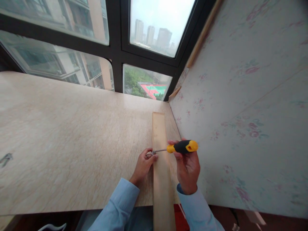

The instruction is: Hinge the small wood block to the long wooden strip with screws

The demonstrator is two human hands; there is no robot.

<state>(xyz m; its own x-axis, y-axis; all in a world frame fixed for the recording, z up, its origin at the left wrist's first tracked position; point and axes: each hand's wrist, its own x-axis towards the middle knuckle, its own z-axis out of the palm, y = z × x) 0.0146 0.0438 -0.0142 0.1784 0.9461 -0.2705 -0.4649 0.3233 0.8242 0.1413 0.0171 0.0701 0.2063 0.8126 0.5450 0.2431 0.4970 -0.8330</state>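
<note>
One wooden board (161, 186) on the worktop (72, 147), overhanging its near edge; left hand (142, 165): fingers pinching a small metal fitting (154, 153) at the board's left edge; right hand (189, 168): fingers gripping a yellow-and-black screwdriver (182, 147), tip at the fitting

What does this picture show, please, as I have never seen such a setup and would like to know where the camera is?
There is no machine here: these are a person's own bare hands, seen by a camera worn on the head, looking forward and down. The right hand holds a yellow-and-black screwdriver, its shaft pointing at a small metal fitting. The left hand holds that fitting at the left edge of a wooden board. The board lies on a pale ledge below a window. Another metal piece lies far left.
</note>
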